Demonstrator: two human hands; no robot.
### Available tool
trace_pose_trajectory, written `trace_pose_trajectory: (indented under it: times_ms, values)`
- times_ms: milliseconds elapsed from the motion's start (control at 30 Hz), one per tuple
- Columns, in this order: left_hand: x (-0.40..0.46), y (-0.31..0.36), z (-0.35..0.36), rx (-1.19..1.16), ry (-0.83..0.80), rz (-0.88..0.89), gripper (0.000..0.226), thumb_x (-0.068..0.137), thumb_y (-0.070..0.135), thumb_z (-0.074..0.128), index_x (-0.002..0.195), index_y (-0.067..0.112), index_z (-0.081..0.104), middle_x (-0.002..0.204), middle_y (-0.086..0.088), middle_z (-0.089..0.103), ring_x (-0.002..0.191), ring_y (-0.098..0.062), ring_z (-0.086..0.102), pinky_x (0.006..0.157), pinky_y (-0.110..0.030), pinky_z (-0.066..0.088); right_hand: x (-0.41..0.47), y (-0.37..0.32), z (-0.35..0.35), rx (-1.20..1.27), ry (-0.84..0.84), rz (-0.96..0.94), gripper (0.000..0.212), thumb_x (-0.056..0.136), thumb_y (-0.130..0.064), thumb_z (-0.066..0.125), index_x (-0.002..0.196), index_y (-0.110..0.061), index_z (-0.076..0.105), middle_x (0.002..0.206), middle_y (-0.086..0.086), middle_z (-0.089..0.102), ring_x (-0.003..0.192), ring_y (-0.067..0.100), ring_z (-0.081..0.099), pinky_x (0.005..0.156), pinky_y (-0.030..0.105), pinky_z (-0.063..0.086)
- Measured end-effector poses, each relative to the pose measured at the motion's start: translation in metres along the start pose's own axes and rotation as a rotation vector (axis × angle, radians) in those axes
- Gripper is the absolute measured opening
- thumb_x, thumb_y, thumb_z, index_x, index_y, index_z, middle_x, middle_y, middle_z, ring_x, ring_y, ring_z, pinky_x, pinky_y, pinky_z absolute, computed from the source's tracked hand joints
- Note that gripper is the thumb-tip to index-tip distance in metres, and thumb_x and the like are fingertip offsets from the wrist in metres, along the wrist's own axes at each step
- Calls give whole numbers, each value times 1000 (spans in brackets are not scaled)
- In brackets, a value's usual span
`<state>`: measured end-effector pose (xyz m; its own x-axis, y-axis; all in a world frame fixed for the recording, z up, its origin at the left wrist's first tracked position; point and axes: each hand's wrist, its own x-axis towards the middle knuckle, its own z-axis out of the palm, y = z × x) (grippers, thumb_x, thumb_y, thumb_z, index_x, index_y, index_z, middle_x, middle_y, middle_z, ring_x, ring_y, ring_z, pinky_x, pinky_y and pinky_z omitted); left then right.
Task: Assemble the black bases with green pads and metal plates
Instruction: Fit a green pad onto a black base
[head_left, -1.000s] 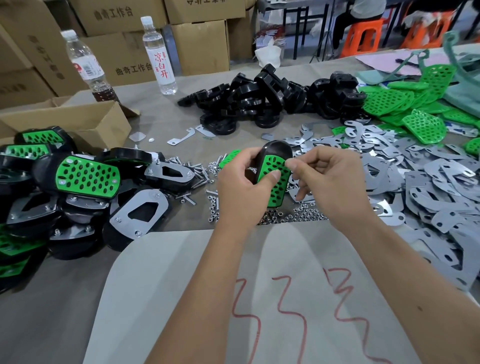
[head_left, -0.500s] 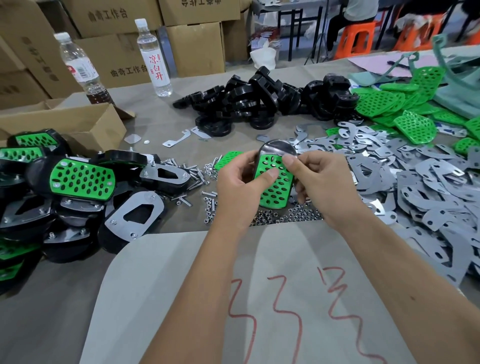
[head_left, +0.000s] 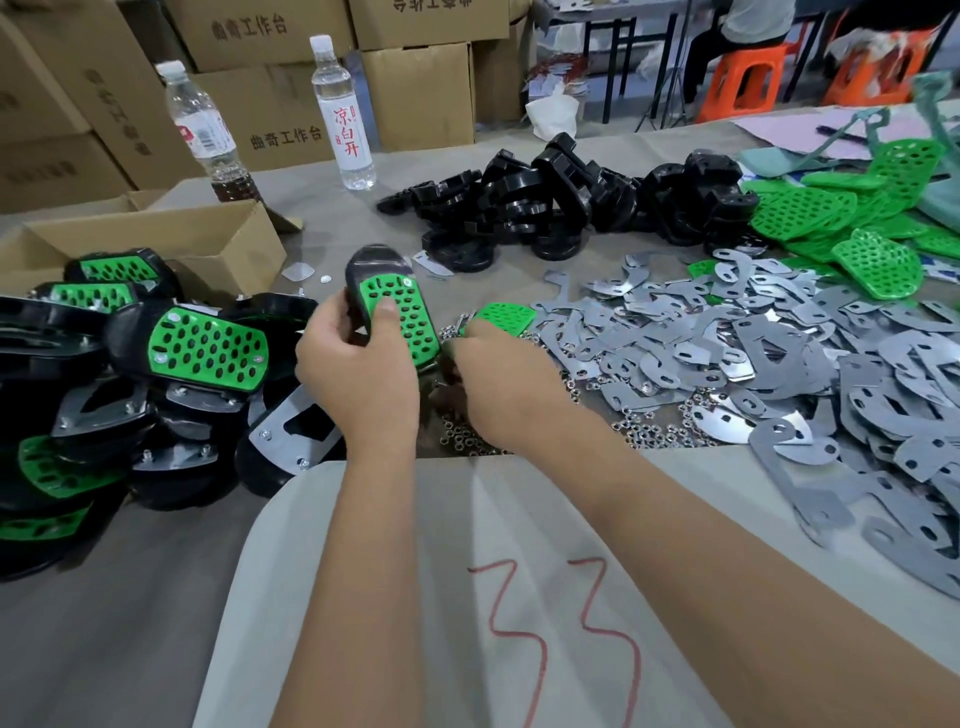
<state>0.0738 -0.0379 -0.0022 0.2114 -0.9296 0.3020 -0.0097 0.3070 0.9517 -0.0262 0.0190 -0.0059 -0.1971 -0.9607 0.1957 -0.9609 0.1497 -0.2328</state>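
On the grey-clothed table (head_left: 156, 597) before stacked cartons (head_left: 415, 88), left hand (head_left: 358, 384) gripping a green-padded black base (head_left: 395, 312), right hand's (head_left: 509, 389) grip indiscernible.

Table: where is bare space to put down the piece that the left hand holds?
The pale sheet with red marks, under the forearms, is bare. Also the grey strip between the bottles and the black bases. Crowded: finished units left, metal plates right, nuts ahead of the hands.
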Motion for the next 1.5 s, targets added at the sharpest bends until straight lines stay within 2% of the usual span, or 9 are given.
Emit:
trace_pose_trajectory:
  times_ms: [167, 233, 367, 500, 600, 800, 967, 1167, 1500]
  values:
    - [-2, -1, 2, 17, 1, -6, 10, 87, 21, 71, 85, 31, 70, 84, 11, 75, 79, -5, 71, 79, -33, 61, 4, 5, -18, -97, -209, -4, 10, 93, -3, 59, 95, -13, 55, 113, 16, 66, 103, 38, 66, 71, 36, 43]
    - [-7, -1, 7, 26, -44, -6, 13, 87, 20, 71, 83, 32, 70, 83, 11, 75, 78, -4, 71, 75, -30, 60, -4, 19, -24, -154, -228, 3, 7, 96, -5, 60, 98, -11, 57, 111, 15, 66, 103, 37, 66, 72, 37, 45]
    - [-20, -1, 23, -18, -204, -63, 13, 88, 14, 72, 85, 27, 74, 84, 7, 77, 79, -7, 72, 70, -27, 58, -28, 59, -28, 140, 28, 141, 6, 103, -16, 60, 106, -12, 56, 92, 4, 64, 84, 27, 62, 68, 36, 45]
    - [-43, 2, 43, -105, -391, -331, 18, 88, 6, 74, 85, 23, 76, 85, 0, 80, 86, -21, 77, 78, -42, 65, -54, 89, -33, 737, 310, 255, 18, 95, -9, 70, 109, -20, 65, 74, -3, 71, 53, 12, 62, 53, 23, 51]
    - [-57, 6, 49, -120, -481, -408, 16, 89, 4, 71, 90, 18, 79, 95, -9, 80, 99, -33, 76, 92, -57, 60, -61, 100, -33, 882, 431, 320, 21, 94, -4, 70, 101, -23, 75, 74, -2, 73, 47, 14, 62, 48, 25, 52]
    - [-71, 11, 53, -59, -600, -272, 22, 90, 0, 70, 97, 19, 80, 91, -6, 81, 95, -31, 77, 89, -55, 61, -59, 104, -32, 917, 655, 303, 13, 87, -12, 80, 84, -24, 74, 76, -5, 74, 73, 16, 71, 69, 32, 59]
    - [-79, 10, 55, 12, -637, -47, 29, 89, -1, 70, 115, 11, 77, 95, -2, 80, 91, -18, 77, 89, -44, 61, -59, 88, -29, 1043, 657, 204, 14, 85, -7, 81, 85, -21, 79, 73, -1, 74, 64, 16, 68, 60, 22, 55]
    - [-81, 12, 53, 41, -625, 89, 31, 87, 5, 72, 114, 18, 78, 89, 8, 76, 87, -10, 75, 82, -43, 61, -60, 87, -30, 976, 684, 226, 11, 88, -9, 80, 85, -20, 77, 70, 1, 73, 61, 17, 68, 62, 30, 58]
    - [-85, 15, 54, 23, -594, 155, 29, 84, 3, 72, 106, 21, 78, 81, 12, 71, 73, -12, 70, 72, -37, 59, -58, 86, -27, 1222, 670, 292, 13, 92, -7, 74, 82, -15, 73, 71, 7, 74, 61, 18, 64, 60, 26, 53]
